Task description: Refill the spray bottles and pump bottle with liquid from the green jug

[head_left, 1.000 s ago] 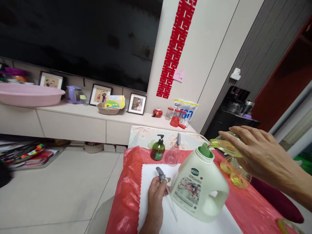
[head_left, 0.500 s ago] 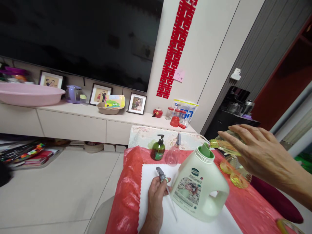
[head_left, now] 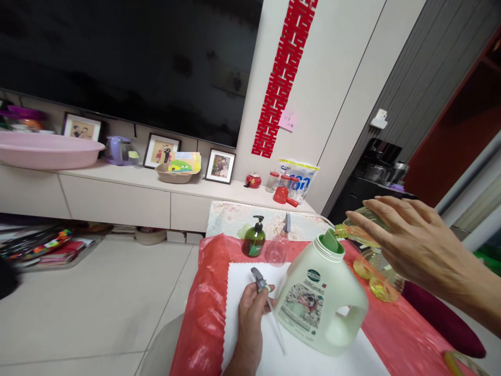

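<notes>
Raised slightly, right hand (head_left: 422, 250) grips bottle (head_left: 360, 235), left hand (head_left: 250, 313) pinches sprayer (head_left: 258, 278) over red-covered table (head_left: 205, 313) near television (head_left: 129, 62).

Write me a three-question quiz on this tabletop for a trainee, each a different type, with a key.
1. What does the left hand hold?
a) a pink oval plastic basin
b) a grey plastic spray head with a thin pale tube
c) a black-framed photo

2. True or false: the large pale-green plastic jug stands upright on the white sheet with a scalloped edge.

3. Fill in: the neck of the clear bottle of yellow liquid in the right hand is at the jug's ___ spout (give its colour).

Key: 1. b; 2. true; 3. green
</notes>
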Tool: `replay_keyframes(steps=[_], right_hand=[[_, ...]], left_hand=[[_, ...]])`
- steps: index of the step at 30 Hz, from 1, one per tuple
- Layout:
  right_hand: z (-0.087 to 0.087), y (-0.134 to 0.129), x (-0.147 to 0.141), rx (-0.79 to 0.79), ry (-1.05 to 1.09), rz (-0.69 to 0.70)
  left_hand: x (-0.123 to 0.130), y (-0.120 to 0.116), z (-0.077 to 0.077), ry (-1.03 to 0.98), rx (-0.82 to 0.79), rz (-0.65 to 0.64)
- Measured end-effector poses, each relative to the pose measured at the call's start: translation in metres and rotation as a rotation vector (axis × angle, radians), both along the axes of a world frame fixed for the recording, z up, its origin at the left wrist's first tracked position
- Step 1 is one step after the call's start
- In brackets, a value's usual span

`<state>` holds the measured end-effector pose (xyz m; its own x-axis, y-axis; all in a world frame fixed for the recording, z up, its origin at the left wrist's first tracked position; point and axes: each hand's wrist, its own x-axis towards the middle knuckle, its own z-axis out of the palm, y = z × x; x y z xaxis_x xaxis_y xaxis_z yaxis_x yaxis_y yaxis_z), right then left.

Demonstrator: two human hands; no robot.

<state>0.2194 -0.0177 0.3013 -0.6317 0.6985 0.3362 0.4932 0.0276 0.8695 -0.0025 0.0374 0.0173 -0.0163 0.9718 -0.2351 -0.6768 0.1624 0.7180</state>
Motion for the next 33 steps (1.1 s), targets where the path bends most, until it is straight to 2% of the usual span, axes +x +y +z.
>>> replay_keyframes(steps=[11,23,29,33], right_hand=[[0.006,-0.003,-0.021,-0.01,-0.058,0.081],[0.002,-0.005,-0.029,0.026,-0.122,0.024],[-0.012,-0.009,-0.023,-0.028,0.11,-0.116],[-0.025,-0.014,-0.007,-0.106,0.413,-0.08]], left_hand=[[-0.001,0.0,-0.001,-0.013,0.012,-0.012],[0.0,0.0,0.0,-0.054,-0.022,-0.008],[-0.002,-0.002,0.002,-0.073,-0.009,-0.017],[-0.007,-0.004,0.006,-0.1,0.004,-0.041]])
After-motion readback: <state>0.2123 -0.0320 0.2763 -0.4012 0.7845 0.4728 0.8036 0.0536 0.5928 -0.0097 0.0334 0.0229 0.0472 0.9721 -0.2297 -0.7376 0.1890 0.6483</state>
